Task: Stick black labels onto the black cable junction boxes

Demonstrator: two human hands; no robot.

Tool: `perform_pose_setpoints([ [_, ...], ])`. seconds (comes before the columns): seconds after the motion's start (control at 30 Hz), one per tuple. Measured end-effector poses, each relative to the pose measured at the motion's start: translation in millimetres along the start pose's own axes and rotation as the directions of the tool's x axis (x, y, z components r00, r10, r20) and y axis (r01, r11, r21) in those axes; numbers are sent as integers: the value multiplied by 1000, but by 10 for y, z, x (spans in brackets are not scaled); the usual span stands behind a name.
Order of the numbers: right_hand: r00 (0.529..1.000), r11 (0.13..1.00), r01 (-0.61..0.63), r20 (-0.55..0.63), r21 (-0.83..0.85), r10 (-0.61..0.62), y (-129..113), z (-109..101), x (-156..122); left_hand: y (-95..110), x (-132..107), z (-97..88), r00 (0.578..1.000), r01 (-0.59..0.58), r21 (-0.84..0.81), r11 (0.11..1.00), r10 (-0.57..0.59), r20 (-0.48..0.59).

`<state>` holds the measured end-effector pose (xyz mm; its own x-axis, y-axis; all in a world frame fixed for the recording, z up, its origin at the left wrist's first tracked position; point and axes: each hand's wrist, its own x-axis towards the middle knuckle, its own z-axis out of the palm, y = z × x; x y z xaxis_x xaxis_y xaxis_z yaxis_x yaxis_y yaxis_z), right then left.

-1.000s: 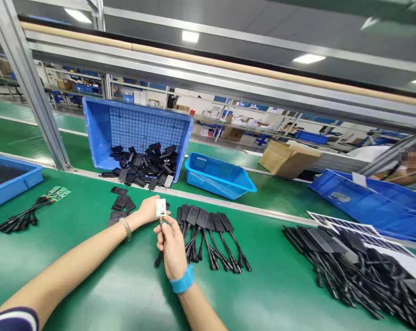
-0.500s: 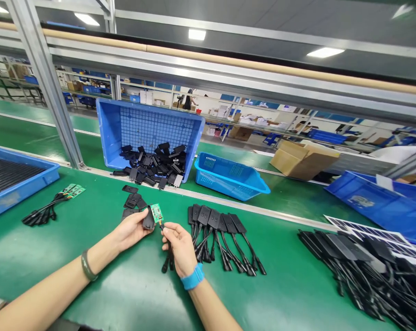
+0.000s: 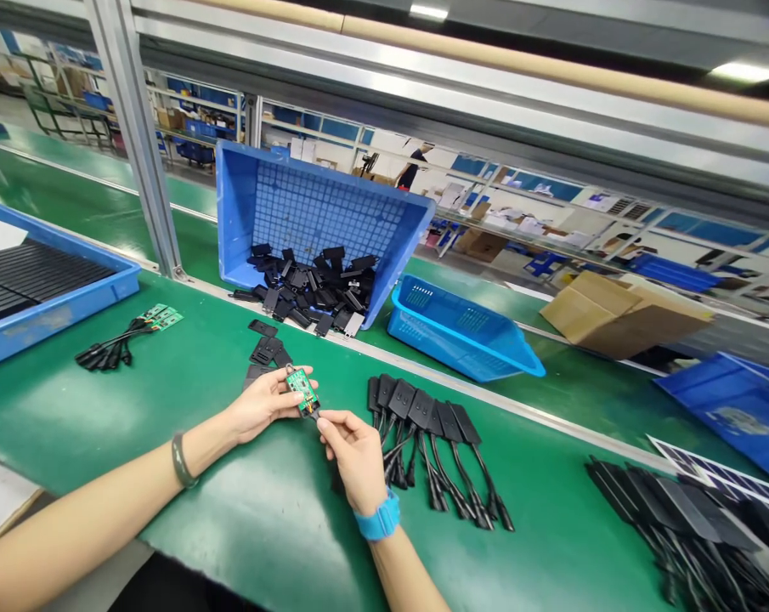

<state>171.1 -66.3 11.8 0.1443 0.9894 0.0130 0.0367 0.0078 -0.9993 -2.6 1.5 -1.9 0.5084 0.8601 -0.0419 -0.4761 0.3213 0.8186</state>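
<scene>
My left hand (image 3: 266, 406) grips a small black plastic case whose edges show around a green circuit board (image 3: 300, 387). The board lies over the open side of the case. With thumb and forefinger, my right hand (image 3: 352, 446) pinches the black cable at the board's lower end, where short coloured wires join it. The cable's far end is mostly hidden behind my right hand. Just beyond my left hand lie several loose black case pieces (image 3: 268, 349). Right of my hands, a row of closed black cases with cables (image 3: 422, 408) rests on the green bench (image 3: 250, 518).
A tipped blue crate (image 3: 326, 200) spills black cases at the back. Beside it sits a light-blue basket (image 3: 464, 340). At left are wired circuit boards (image 3: 161, 318) and a blue tray (image 3: 59, 316). More cabled black cases (image 3: 683, 510) pile up at right. A metal post (image 3: 143, 144) rises behind.
The circuit board, held apart beside the case before, now lies over it. My hands have come together around them. The camera view has shifted, moving the scene rightward in the picture.
</scene>
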Motion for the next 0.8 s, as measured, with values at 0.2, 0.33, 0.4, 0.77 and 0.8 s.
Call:
perform_pose_setpoints([
  [0.2, 1000, 996, -19, 6, -88, 19, -58, 43, -24, -27, -28, 44, 1000, -20, -8, 1000, 20, -7],
  [0.33, 999, 990, -49, 15, -129, 51, -56, 83, -32, -62, -32, 94, 992, -48, 34, 998, 52, -115],
  [0.4, 997, 988, -72, 27, -133, 76, -56, 95, -35, -57, -41, 114, 987, -53, 55, 997, 60, -147],
  [0.77, 987, 945, 12, 154, -327, 40, -54, 178, -41, -81, -98, 152, 978, -122, 186, 975, 150, -144],
  [0.8, 990, 950, 18, 140, -311, 27, -40, 190, -49, -92, -95, 149, 977, -128, 196, 972, 157, -143],
])
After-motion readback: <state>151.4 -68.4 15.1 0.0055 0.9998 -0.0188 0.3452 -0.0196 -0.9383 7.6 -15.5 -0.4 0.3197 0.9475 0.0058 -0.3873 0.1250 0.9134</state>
